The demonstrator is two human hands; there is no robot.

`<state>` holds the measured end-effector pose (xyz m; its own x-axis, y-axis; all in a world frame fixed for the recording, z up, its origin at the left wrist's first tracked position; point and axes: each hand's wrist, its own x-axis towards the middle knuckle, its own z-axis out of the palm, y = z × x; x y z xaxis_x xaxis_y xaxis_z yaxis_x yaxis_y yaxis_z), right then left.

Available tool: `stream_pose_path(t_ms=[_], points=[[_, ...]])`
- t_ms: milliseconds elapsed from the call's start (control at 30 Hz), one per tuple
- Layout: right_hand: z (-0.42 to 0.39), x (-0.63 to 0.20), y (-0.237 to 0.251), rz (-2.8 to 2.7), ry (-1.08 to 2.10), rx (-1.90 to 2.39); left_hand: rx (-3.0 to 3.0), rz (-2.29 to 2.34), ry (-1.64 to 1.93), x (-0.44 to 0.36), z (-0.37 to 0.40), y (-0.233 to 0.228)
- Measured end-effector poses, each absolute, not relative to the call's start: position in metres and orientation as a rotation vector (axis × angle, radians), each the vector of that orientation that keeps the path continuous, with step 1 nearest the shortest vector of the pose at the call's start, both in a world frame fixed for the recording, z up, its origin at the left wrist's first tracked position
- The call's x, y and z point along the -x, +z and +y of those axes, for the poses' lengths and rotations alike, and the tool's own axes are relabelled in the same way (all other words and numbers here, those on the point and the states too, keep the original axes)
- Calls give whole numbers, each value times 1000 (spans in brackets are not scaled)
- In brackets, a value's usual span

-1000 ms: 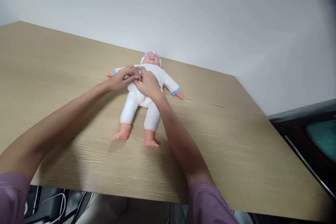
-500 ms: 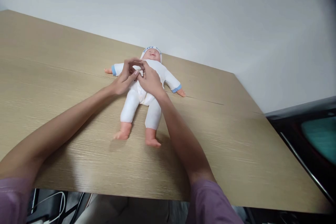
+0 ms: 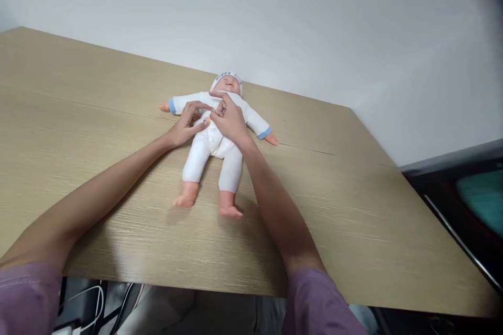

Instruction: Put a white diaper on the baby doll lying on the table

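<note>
A baby doll (image 3: 231, 167) lies on its back on the wooden table (image 3: 118, 188), head away from me and feet towards me. It wears a white suit (image 3: 184, 103) with blue cuffs and a white cap (image 3: 223, 76) with blue lettering. My left hand (image 3: 188, 124) is at the doll's belly, fingers curved and thumb low, closed on the suit's front. Against it, my right hand (image 3: 231, 121) pinches at the same spot, its index finger stretched towards the doll's chest. The fingertips of both hands meet, and what lies between them is partly hidden.
Behind the table rises a pale wall (image 3: 275, 21). A dark object with a teal panel (image 3: 481, 193) stands beyond the right edge. White cables (image 3: 100, 303) and dark items show below the front edge. A thin seam crosses the tabletop.
My left fingers have come down from the doll's chest to its belly. My right index finger has straightened out, with the other fingers curled. The view has shifted slightly; the doll lies as before.
</note>
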<state>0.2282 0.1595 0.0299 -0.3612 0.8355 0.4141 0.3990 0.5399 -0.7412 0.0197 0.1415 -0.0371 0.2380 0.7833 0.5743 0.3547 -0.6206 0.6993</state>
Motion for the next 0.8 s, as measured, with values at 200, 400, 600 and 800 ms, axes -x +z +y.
stream_pose_path(t_ms=[200, 400, 600, 800], points=[[167, -233, 30, -1927, 738, 962, -2087, 1049, 1323, -17, 145, -40], [161, -235, 40, -1794, 606, 990, -2141, 1179, 1556, -22, 131, -34], [79, -252, 51, -1783, 546, 933, -2082, 1333, 1781, -47, 56, -2], [12, -292, 14, -2110, 735, 869, -2443, 1297, 928, -56, 2, 4]])
